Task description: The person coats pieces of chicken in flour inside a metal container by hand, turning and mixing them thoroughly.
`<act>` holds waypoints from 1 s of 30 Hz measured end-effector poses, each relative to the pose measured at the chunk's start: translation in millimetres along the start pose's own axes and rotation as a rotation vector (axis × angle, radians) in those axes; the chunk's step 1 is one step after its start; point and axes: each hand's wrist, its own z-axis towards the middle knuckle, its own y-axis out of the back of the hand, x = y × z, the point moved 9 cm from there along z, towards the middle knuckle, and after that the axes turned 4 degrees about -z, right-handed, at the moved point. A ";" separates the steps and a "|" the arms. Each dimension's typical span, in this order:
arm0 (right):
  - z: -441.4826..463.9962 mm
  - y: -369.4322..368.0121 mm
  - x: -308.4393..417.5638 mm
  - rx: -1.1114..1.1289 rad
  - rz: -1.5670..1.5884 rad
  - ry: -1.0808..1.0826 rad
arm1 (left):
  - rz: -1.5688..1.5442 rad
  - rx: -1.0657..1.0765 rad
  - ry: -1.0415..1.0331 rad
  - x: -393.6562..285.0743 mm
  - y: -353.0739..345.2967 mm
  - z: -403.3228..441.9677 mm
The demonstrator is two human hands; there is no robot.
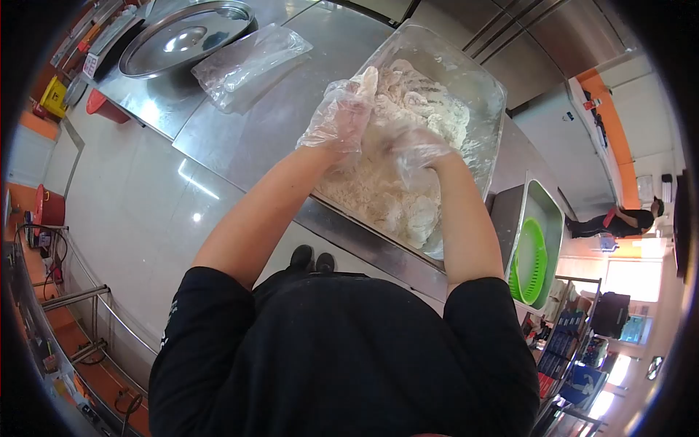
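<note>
A large clear tub [489,95] holds loose flour [357,189] and several lumpy, flour-coated pieces [415,95]; the coating hides what kind of food they are. Over the tub's left side, my left hand [341,120], in a clear plastic glove, is closed on a pale, elongated flour-coated piece [369,81] that sticks up past the fingers. My right hand [422,151], gloved the same way, is low over the flour in the middle of the tub. Motion smears its fingers, so their grip does not show. More coated lumps [419,218] lie at the tub's near end.
On the steel table [255,149] to the left lie a clear plastic bag [251,65] and a round metal lid [186,40]. A steel sink [557,218] with a green basket [530,262] stands right of the tub. Another person [619,221] stands farther right.
</note>
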 end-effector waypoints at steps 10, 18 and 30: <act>50.5 -157.4 -24.5 0.266 -0.039 0.155 | -0.610 0.036 0.056 16.1 -13.8 2.1; 31.8 -55.2 41.6 0.025 0.391 0.190 | -1.282 -0.059 0.190 62.5 -60.2 -8.5; 15.8 -32.7 35.5 -0.511 -0.142 0.204 | -0.532 -0.011 0.101 49.8 -39.8 -2.4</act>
